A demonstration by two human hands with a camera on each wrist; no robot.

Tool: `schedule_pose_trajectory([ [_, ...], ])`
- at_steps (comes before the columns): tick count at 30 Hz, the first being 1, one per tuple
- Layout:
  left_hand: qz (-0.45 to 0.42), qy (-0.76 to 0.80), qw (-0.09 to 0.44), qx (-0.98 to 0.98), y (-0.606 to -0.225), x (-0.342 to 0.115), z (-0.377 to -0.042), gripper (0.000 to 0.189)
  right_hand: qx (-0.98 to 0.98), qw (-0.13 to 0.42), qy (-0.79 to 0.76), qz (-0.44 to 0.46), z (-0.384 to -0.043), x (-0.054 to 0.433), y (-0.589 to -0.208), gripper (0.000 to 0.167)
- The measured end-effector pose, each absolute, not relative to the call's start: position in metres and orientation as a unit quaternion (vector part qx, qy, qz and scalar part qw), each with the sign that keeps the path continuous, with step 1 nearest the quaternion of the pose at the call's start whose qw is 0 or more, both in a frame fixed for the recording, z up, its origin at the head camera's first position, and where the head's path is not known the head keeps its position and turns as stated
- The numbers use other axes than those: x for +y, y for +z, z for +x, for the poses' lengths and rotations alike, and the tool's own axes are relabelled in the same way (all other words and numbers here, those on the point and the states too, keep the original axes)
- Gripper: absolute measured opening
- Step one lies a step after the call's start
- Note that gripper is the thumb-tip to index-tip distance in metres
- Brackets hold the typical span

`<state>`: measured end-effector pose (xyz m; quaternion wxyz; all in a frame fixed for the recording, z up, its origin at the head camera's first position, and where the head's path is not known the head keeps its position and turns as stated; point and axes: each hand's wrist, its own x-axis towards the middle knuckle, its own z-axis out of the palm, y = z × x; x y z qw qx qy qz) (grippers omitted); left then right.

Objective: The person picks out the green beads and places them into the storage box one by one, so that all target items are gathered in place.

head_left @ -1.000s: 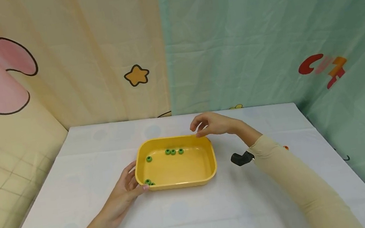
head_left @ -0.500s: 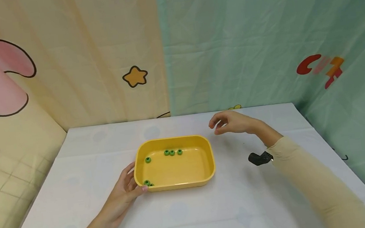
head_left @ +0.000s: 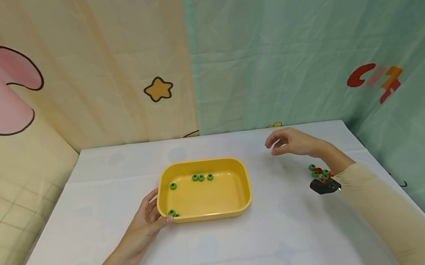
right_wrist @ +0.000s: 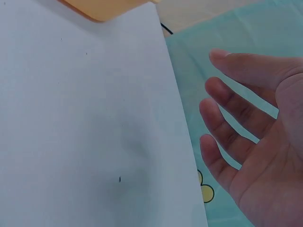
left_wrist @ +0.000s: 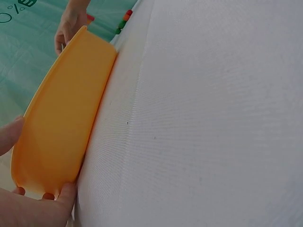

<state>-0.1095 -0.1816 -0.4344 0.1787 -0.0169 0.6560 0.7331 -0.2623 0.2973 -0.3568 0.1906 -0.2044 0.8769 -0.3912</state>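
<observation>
A yellow plastic tray (head_left: 208, 197) sits on the white-covered table, with several small green beads (head_left: 201, 178) lying apart and in little groups inside it. My left hand (head_left: 147, 220) grips its left front corner, thumb over the rim and fingers against the outer wall; the left wrist view shows the tray's side (left_wrist: 66, 109) close up. Over the table to the right of the tray hovers my right hand (head_left: 295, 141), its fingers (right_wrist: 227, 94) loosely bent and holding nothing. A cluster of green and red beads (head_left: 315, 174) lies below the right wrist, partly hidden by the wrist camera and sleeve.
A black wrist camera (head_left: 324, 187) juts out from the right sleeve above the table. The white table (head_left: 212, 256) ends at the back against hanging printed cloths, one beige (head_left: 117, 73) and one green (head_left: 266, 55).
My right hand has moved right, from the tray's back right corner to well beside it. The red and green bead cluster has come into view. The left hand and tray have stayed put.
</observation>
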Motion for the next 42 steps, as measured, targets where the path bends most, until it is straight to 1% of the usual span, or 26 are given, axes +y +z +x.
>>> schedule_pose_trajectory([
  [4,-0.016,0.736,0.179,0.653,-0.436,-0.181,-0.110,0.095,0.880,0.186,-0.391,-0.195,-0.259,0.311,-0.358,0.036],
  [8,-0.015,0.737,0.179,0.652,-0.436,-0.181,-0.110,0.095,0.882,0.179,-0.394,-0.187,-0.254,0.326,-0.359,0.035],
  [14,-0.017,0.736,0.178,0.653,-0.435,-0.181,-0.111,0.095,0.881,0.172,-0.410,-0.163,-0.244,0.348,-0.364,0.037],
  [26,-0.012,0.737,0.179,0.652,-0.437,-0.179,-0.111,0.095,0.882,0.163,-0.424,-0.128,-0.221,0.393,-0.384,0.035],
  [35,-0.006,0.740,0.174,0.649,-0.434,-0.181,-0.110,0.095,0.896,0.162,-0.403,-0.089,-0.210,0.418,-0.407,0.042],
  [38,-0.009,0.740,0.174,0.650,-0.434,-0.180,-0.110,0.095,0.899,0.154,-0.400,-0.087,-0.206,0.425,-0.412,0.041],
  [42,-0.017,0.738,0.177,0.650,-0.435,-0.180,-0.111,0.096,0.903,0.157,-0.392,-0.081,-0.201,0.434,-0.416,0.039],
])
